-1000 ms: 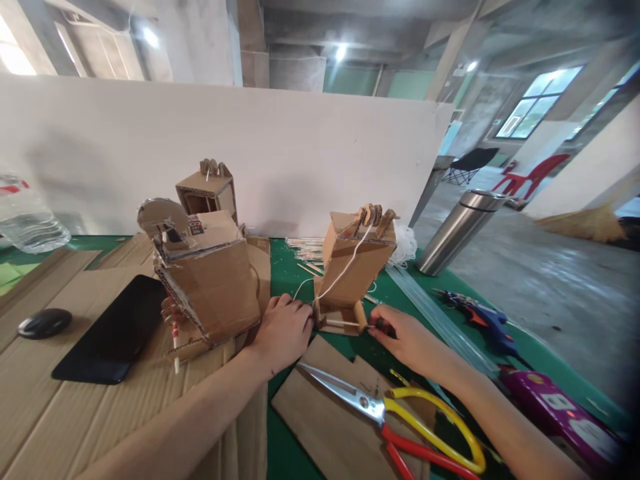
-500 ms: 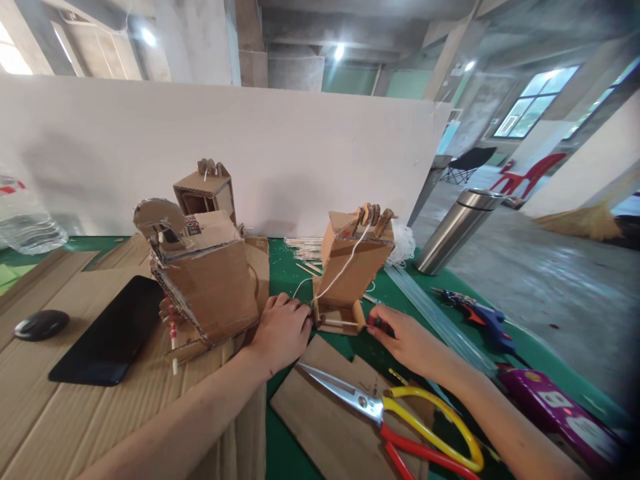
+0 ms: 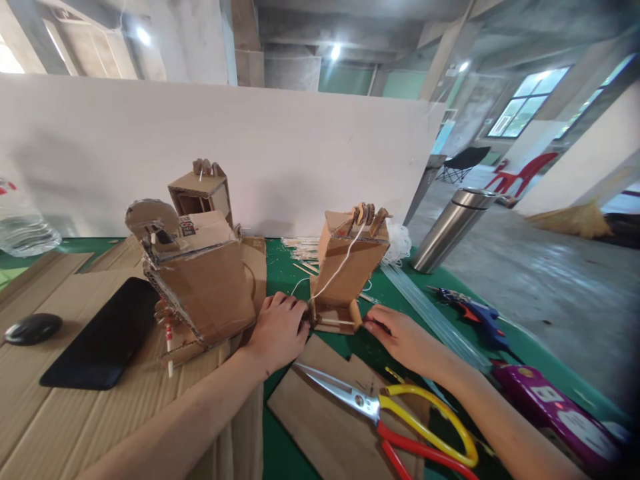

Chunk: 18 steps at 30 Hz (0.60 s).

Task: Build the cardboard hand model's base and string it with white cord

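A small cardboard model (image 3: 350, 267) stands upright between my hands, with cardboard discs on top and a white string (image 3: 345, 260) running down to its base. A thin wooden stick (image 3: 336, 322) crosses the front of that base. My left hand (image 3: 283, 327) is curled at the base's left side; its fingertips are hidden. At the right side, my right hand (image 3: 395, 328) has its thumb and fingers pinched at the stick's end. Scissors (image 3: 365, 403) with yellow and red handles lie partly spread on a flat cardboard piece (image 3: 310, 407) in front.
A larger cardboard model (image 3: 205, 287), phone (image 3: 103, 333) and mouse (image 3: 33, 329) are on the left; another cardboard model (image 3: 203, 190) stands behind. On the right are glue sticks (image 3: 435, 317), a glue gun (image 3: 473, 317), a purple package (image 3: 555, 407) and a steel flask (image 3: 453, 230).
The whole view has shifted slightly, so things appear a little further left. Both hands stay at the base of the small cardboard model, with little visible movement.
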Available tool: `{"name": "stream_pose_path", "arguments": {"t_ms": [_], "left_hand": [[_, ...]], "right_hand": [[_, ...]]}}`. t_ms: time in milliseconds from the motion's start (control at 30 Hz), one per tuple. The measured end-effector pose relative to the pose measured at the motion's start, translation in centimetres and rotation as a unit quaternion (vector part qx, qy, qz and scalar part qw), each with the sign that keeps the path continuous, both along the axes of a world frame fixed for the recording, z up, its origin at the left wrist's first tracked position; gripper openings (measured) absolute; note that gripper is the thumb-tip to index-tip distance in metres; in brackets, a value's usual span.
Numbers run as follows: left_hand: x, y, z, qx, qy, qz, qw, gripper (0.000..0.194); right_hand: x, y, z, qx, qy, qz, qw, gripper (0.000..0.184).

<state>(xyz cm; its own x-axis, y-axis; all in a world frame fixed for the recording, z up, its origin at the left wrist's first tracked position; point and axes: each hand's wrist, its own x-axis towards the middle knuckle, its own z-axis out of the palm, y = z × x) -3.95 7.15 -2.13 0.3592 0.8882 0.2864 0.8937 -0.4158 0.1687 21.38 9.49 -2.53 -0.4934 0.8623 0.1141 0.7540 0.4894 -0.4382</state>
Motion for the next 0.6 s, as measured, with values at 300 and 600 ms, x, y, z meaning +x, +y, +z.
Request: {"name": "stream_pose_path", "arguments": {"t_ms": [300, 600], "left_hand": [[-0.01, 0.07, -0.05, 0.008, 0.004, 0.000, 1.000, 0.016], [-0.03, 0.10, -0.01, 0.003, 0.002, -0.002, 1.000, 0.015]], "right_hand": [[0.02, -0.12, 0.30, -0.009, 0.000, -0.002, 1.000, 0.020], [0.19, 0.00, -0.01, -0.019, 0.001, -0.015, 1.000, 0.012]]}}
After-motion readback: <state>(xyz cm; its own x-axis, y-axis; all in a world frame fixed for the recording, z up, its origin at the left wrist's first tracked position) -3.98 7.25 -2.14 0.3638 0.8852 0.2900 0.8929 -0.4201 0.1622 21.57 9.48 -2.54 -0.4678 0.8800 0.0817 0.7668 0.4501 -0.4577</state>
